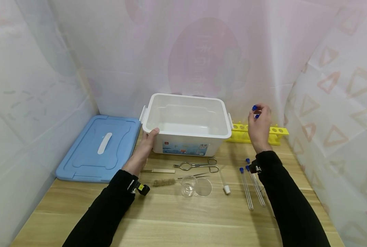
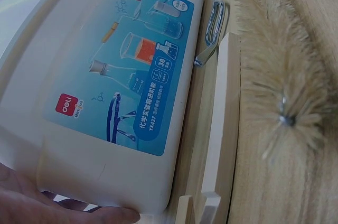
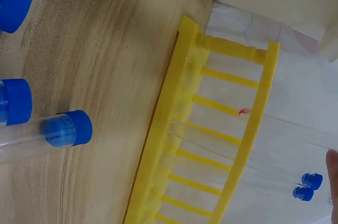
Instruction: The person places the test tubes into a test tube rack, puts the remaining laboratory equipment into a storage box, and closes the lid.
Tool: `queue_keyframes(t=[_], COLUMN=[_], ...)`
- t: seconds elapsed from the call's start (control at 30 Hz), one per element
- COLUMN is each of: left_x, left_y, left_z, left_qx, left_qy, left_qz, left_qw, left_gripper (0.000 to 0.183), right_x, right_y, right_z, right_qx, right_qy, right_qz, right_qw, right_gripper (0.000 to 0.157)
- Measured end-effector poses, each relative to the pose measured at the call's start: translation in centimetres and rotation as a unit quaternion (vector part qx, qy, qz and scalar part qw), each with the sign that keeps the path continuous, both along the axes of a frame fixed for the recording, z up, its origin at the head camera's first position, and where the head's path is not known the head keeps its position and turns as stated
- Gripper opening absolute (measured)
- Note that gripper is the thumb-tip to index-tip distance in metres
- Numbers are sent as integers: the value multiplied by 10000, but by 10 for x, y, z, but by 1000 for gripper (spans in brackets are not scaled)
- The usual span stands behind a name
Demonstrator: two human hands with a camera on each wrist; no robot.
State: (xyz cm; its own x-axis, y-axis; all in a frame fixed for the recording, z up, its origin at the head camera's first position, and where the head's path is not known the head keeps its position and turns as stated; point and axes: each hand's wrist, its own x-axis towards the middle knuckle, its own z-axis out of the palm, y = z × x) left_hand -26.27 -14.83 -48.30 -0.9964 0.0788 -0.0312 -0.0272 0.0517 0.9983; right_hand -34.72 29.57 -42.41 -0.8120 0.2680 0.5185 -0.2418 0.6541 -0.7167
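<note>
Fingers of our right hand appear to pinch a clear tube at the yellow rack; a skewed entry, we judge, could jostle the two blue-capped tubes standing there. Our left hand grips the white tub, in which we see nothing, on the worktop.

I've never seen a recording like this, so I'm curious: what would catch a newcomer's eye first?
Probably the big white box, central in the head view, gripped by the left hand at its near left corner. Next comes the blue lid left of the box, then the bright yellow rack to the right, partly hidden by the right hand.
</note>
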Motion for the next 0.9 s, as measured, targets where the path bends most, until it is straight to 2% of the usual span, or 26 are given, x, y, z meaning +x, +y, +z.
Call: queue_keyframes(t=[0.5, 0.9], left_x=[0, -1], left_y=[0, 0], left_z=[0, 0], left_qx=[-20, 5], left_qy=[18, -9], left_qz=[-31, -37], left_qw=[10000, 10000], left_gripper=[97, 97], right_x=[-2, -3], right_y=[-2, 1], right_z=[-11, -22], right_qx=[328, 510], right_qy=[-99, -479], right_qz=[58, 229], right_qw=[9994, 9973], right_gripper=[34, 38])
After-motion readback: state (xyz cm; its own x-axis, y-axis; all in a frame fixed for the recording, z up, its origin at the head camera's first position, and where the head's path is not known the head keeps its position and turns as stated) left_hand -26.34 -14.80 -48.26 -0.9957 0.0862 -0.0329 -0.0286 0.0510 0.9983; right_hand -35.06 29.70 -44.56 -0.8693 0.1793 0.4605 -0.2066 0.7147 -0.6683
